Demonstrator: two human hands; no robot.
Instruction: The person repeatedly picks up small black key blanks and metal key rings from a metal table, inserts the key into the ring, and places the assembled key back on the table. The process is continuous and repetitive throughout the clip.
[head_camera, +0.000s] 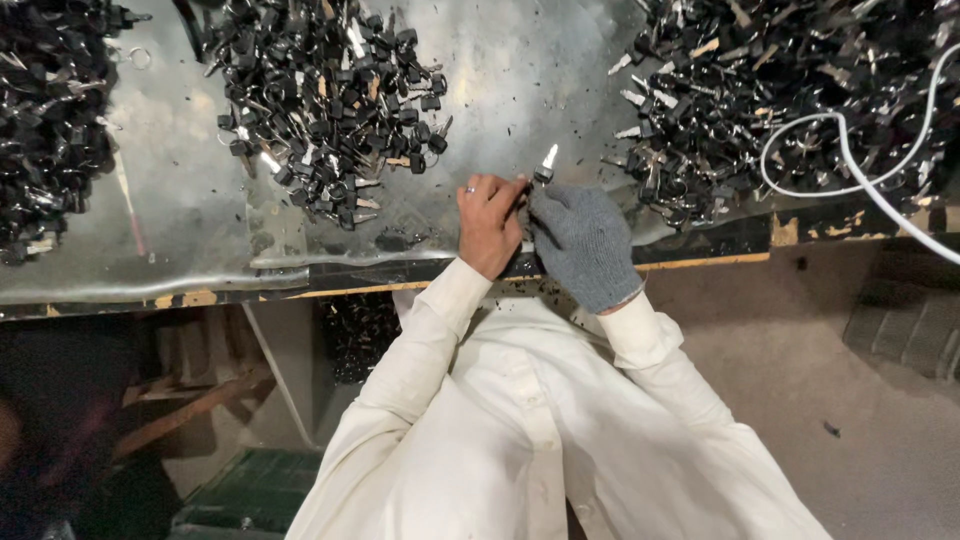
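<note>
Both hands pinch one key (545, 166) — bare left hand (488, 222), gloved right hand (583, 243) — working it over the tabletop (520, 80), key piles (320, 100) beside

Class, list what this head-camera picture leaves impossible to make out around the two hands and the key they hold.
1. Head view: the key shows only its metal tip; the gloved right hand and bare left hand cover its head.
2. Whether a tool is held: hidden between the hands.
3. Single keys in the middle pile: too small and tangled.
4. The right pile: cut off by the frame's edge.
</note>
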